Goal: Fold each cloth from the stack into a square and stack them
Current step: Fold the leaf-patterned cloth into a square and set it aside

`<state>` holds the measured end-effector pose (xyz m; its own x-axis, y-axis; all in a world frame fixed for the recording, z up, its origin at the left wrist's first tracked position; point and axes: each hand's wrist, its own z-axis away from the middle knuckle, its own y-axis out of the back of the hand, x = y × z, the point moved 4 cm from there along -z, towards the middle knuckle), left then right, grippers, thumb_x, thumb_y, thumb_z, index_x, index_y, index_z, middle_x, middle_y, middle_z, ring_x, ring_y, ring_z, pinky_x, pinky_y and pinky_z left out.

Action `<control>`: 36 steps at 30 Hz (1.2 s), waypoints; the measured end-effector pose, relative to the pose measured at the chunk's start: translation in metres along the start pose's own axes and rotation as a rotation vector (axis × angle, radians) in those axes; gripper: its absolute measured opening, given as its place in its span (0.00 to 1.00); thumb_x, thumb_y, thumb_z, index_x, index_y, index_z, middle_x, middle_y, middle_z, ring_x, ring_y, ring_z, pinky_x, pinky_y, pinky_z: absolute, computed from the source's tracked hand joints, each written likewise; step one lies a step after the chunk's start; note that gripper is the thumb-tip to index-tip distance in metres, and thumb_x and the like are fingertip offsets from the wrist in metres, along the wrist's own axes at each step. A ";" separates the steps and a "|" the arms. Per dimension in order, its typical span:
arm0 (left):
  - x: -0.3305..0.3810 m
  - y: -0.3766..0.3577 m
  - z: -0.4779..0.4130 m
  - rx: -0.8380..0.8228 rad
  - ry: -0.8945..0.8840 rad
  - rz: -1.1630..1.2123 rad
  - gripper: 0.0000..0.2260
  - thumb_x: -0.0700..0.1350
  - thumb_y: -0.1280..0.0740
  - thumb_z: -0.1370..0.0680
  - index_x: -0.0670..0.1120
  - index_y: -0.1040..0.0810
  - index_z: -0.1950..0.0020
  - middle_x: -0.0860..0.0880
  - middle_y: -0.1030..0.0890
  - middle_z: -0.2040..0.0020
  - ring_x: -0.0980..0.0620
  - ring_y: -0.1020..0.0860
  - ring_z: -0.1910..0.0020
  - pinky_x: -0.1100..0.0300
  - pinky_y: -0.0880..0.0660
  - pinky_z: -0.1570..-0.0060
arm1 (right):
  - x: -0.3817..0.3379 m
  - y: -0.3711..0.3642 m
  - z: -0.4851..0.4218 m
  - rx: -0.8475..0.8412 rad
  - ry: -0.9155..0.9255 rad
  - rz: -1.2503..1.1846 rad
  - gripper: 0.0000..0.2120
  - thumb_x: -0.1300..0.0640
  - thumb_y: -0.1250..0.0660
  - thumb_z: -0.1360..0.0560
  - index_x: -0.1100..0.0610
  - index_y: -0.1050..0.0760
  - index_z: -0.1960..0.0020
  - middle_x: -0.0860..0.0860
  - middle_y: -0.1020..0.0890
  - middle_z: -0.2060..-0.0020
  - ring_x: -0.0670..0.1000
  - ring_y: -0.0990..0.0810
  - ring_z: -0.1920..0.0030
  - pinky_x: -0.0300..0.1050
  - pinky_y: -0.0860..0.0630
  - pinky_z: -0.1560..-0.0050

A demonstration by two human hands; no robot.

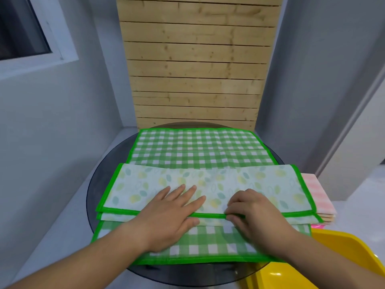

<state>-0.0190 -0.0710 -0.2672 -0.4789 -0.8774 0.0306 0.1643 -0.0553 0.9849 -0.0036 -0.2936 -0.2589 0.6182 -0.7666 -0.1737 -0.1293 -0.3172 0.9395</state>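
At my lower right a yellow tray [345,249] shows only its rim and bare plastic; I cannot tell what it holds. The green checked cloth [198,147] lies spread on the round dark table [104,184], directly under both my hands, with a leaf-printed band folded across its middle. A pile of pink cloths [314,190] lies just beside it. My left hand [173,207] presses flat on the band, fingers straight. My right hand [252,209] curls its fingertips, pinching the band's green hem.
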 end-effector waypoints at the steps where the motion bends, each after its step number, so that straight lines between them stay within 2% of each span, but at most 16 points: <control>1: 0.000 0.000 0.000 0.009 0.000 0.002 0.25 0.63 0.58 0.16 0.65 0.63 0.21 0.59 0.65 0.20 0.56 0.66 0.21 0.52 0.64 0.22 | -0.001 -0.001 0.000 0.016 0.024 0.044 0.06 0.48 0.34 0.25 0.45 0.19 0.55 0.42 0.21 0.55 0.48 0.23 0.55 0.47 0.23 0.57; 4: 0.001 -0.001 0.001 0.025 0.001 0.017 0.25 0.63 0.58 0.16 0.63 0.62 0.20 0.59 0.64 0.19 0.57 0.66 0.21 0.54 0.63 0.22 | -0.005 -0.004 -0.003 0.032 0.081 0.184 0.03 0.52 0.32 0.26 0.48 0.21 0.57 0.45 0.21 0.58 0.50 0.23 0.58 0.47 0.24 0.63; 7: 0.000 -0.001 0.001 0.037 0.000 0.011 0.25 0.63 0.58 0.16 0.63 0.62 0.20 0.58 0.64 0.19 0.57 0.67 0.21 0.55 0.62 0.22 | -0.007 -0.006 -0.005 0.017 0.091 0.212 0.03 0.53 0.33 0.26 0.50 0.22 0.57 0.46 0.22 0.56 0.51 0.23 0.58 0.48 0.24 0.63; 10: -0.001 -0.002 -0.001 0.024 0.000 -0.031 0.25 0.63 0.59 0.16 0.64 0.63 0.21 0.57 0.67 0.20 0.55 0.72 0.23 0.52 0.67 0.23 | -0.006 0.001 -0.002 0.021 0.057 0.099 0.06 0.51 0.37 0.24 0.49 0.22 0.55 0.45 0.22 0.49 0.50 0.23 0.52 0.47 0.23 0.57; 13: -0.003 -0.004 -0.001 -0.007 0.005 -0.039 0.25 0.64 0.60 0.17 0.65 0.64 0.21 0.57 0.70 0.21 0.52 0.76 0.25 0.46 0.70 0.24 | -0.008 0.002 0.005 -0.007 0.039 0.038 0.04 0.51 0.37 0.24 0.48 0.25 0.56 0.47 0.23 0.41 0.49 0.23 0.43 0.45 0.23 0.47; 18: -0.003 -0.003 -0.001 -0.053 0.023 0.009 0.26 0.65 0.59 0.18 0.66 0.64 0.21 0.58 0.69 0.21 0.52 0.74 0.24 0.47 0.69 0.23 | -0.009 -0.002 0.009 -0.015 0.048 -0.047 0.03 0.53 0.37 0.25 0.50 0.27 0.56 0.49 0.23 0.37 0.49 0.26 0.36 0.40 0.32 0.35; 22: -0.001 -0.001 0.001 -0.040 0.007 -0.036 0.27 0.66 0.59 0.19 0.64 0.61 0.20 0.56 0.65 0.20 0.51 0.68 0.21 0.50 0.64 0.21 | -0.012 0.000 0.009 -0.036 0.067 -0.094 0.03 0.53 0.40 0.25 0.52 0.29 0.55 0.51 0.23 0.39 0.49 0.27 0.36 0.35 0.37 0.35; 25: -0.002 -0.002 0.002 -0.020 0.009 -0.010 0.27 0.66 0.58 0.18 0.65 0.60 0.20 0.56 0.64 0.19 0.51 0.67 0.21 0.50 0.63 0.21 | -0.014 0.002 0.007 -0.100 0.047 -0.046 0.05 0.49 0.41 0.25 0.49 0.29 0.55 0.46 0.25 0.38 0.46 0.30 0.34 0.37 0.37 0.35; 27: -0.001 -0.004 0.002 -0.012 0.015 0.031 0.26 0.66 0.57 0.17 0.66 0.59 0.20 0.57 0.64 0.19 0.52 0.69 0.21 0.50 0.65 0.22 | -0.014 0.006 0.000 -0.116 -0.015 -0.082 0.11 0.43 0.43 0.24 0.46 0.27 0.50 0.41 0.26 0.38 0.43 0.31 0.35 0.39 0.37 0.34; 29: 0.000 -0.005 0.002 -0.014 0.024 0.068 0.25 0.65 0.57 0.17 0.66 0.59 0.20 0.57 0.64 0.19 0.53 0.70 0.22 0.51 0.67 0.22 | -0.014 0.010 -0.017 -0.090 -0.055 -0.120 0.19 0.40 0.46 0.22 0.46 0.26 0.37 0.41 0.29 0.33 0.44 0.34 0.31 0.40 0.39 0.29; 31: 0.002 -0.002 0.002 -0.021 0.026 0.095 0.26 0.65 0.56 0.17 0.65 0.58 0.20 0.56 0.64 0.19 0.53 0.69 0.22 0.51 0.67 0.23 | -0.012 0.003 -0.040 -0.127 -0.099 -0.128 0.25 0.42 0.47 0.18 0.49 0.37 0.24 0.42 0.40 0.24 0.46 0.47 0.22 0.38 0.52 0.24; 32: 0.003 -0.001 0.003 -0.022 0.023 0.104 0.26 0.65 0.55 0.17 0.65 0.57 0.20 0.56 0.63 0.19 0.53 0.68 0.21 0.51 0.67 0.22 | -0.011 -0.004 -0.051 -0.180 -0.129 -0.123 0.28 0.43 0.48 0.18 0.50 0.45 0.21 0.43 0.48 0.22 0.47 0.55 0.21 0.40 0.58 0.24; 34: 0.004 0.006 0.003 -0.017 0.025 0.128 0.26 0.65 0.54 0.17 0.64 0.52 0.20 0.55 0.58 0.18 0.52 0.63 0.20 0.51 0.62 0.22 | -0.009 -0.022 -0.063 -0.295 -0.185 -0.069 0.31 0.43 0.52 0.17 0.53 0.57 0.19 0.47 0.58 0.21 0.49 0.65 0.22 0.46 0.63 0.23; 36: 0.004 0.016 -0.001 -0.008 0.050 0.156 0.22 0.63 0.53 0.17 0.62 0.40 0.23 0.55 0.46 0.19 0.50 0.52 0.20 0.50 0.52 0.22 | -0.009 -0.036 -0.064 -0.374 -0.216 0.008 0.31 0.43 0.56 0.17 0.55 0.62 0.20 0.51 0.62 0.21 0.50 0.67 0.23 0.48 0.65 0.23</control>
<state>-0.0174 -0.0755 -0.2517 -0.4035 -0.8982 0.1747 0.2402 0.0803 0.9674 0.0451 -0.2396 -0.2728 0.4370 -0.8798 -0.1867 0.1809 -0.1174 0.9765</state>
